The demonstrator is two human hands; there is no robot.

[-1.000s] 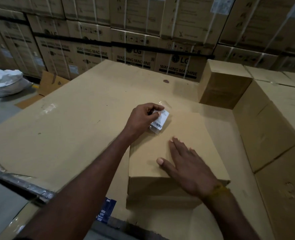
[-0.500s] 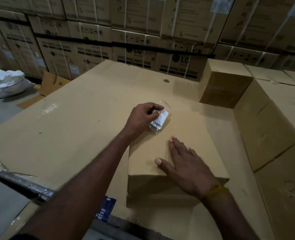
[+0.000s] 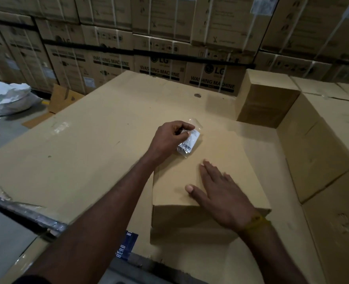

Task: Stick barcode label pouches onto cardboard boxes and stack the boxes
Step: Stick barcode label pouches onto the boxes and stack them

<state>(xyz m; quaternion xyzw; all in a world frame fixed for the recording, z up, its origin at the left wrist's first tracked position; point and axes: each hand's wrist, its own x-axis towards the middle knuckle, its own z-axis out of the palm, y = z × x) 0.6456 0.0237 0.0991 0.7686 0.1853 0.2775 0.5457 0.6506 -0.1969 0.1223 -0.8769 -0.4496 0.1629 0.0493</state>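
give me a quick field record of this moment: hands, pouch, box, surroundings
left hand: left hand pinches the barcode label pouch at the far left corner of the box top
right hand: right hand lies flat, fingers straight, on the cardboard box
pouch: clear, white barcode slip inside, over the box top
box: closed, resting on a large cardboard sheet
stack: plain boxes along the right
background: washing machine cartons; white sack on the floor, left
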